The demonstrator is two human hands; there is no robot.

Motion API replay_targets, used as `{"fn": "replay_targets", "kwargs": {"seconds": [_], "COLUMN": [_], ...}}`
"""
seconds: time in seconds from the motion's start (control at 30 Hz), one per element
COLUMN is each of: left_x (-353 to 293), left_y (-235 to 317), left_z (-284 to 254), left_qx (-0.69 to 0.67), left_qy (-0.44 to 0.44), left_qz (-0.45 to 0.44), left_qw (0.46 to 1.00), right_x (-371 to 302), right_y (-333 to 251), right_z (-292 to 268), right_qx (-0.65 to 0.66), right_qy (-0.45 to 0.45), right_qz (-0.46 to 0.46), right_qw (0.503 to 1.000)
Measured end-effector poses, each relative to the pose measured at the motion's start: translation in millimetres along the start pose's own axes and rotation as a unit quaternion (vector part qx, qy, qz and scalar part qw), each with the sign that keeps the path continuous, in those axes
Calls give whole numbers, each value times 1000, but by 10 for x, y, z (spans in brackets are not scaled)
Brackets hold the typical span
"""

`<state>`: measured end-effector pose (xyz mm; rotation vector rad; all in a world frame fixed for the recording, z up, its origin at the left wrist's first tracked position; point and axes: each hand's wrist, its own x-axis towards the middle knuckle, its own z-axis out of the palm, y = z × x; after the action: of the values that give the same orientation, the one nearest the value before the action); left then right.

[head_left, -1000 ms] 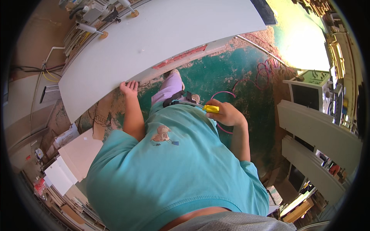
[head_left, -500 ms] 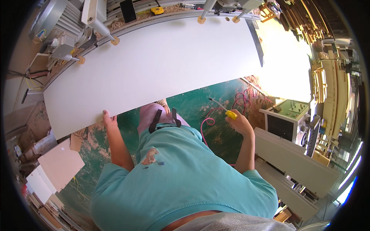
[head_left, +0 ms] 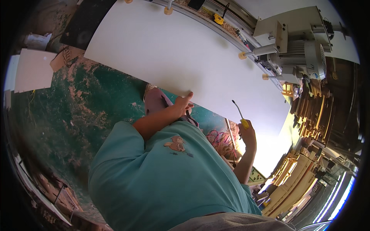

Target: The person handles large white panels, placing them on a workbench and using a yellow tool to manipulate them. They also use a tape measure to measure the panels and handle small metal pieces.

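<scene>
A large white panel (head_left: 154, 46) lies across the machine bed in front of me. At its near edge is my left hand (head_left: 182, 104), thumb extended over the top face and the other fingers curled at the edge, partly hidden. Right of it, my right hand (head_left: 248, 133) is wrapped around the yellow handle of an air blow gun (head_left: 244, 123). The gun's thin, bent nozzle with a dark tip points up and away, over the panel's near right part.
A motor unit (head_left: 300, 57) stands beyond the panel at the right, near rollers (head_left: 246, 55) along its far edge. A yellow tape measure (head_left: 218, 19) lies behind. Pink hose (head_left: 219, 139) coils below the right part. Timber (head_left: 308, 111) is stacked at right; dust covers the green floor (head_left: 84, 104).
My view has swung, and the panel now slants down to the right. My left hand has come across in front of my body along the panel's edge. The blow gun stays in my right hand.
</scene>
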<state>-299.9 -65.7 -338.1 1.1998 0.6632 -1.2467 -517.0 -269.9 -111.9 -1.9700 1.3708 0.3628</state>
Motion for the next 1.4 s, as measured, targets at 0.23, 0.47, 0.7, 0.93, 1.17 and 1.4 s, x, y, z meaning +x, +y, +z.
{"fn": "replay_targets", "kwargs": {"seconds": [0.23,0.47,0.7,0.93,1.17,1.4], "left_x": [89,788,1207,1340,1077,1265], "left_y": [-644,-1036,-699,-243,45,-76], "left_z": [542,-141,-479,-851,-818,-1387], "left_qx": [-81,62,-49,251,407,612], "left_qy": [26,-254,215,384,361,277], "left_qz": [209,261,288,333,297,479], "left_qw": [974,930,932,824,785,565], "right_x": [-186,746,447,875,-286,-159], "right_y": [3008,1311,-1022,1255,4315,2437], "right_z": [-2121,-1725,-447,-1223,-2723,-1587], "right_qx": [-186,-62,-109,-63,-93,142], "right_qy": [181,-80,-83,15,194,72], "right_qz": [276,28,-344,-56,441,148], "right_qw": [926,994,929,996,872,976]}}
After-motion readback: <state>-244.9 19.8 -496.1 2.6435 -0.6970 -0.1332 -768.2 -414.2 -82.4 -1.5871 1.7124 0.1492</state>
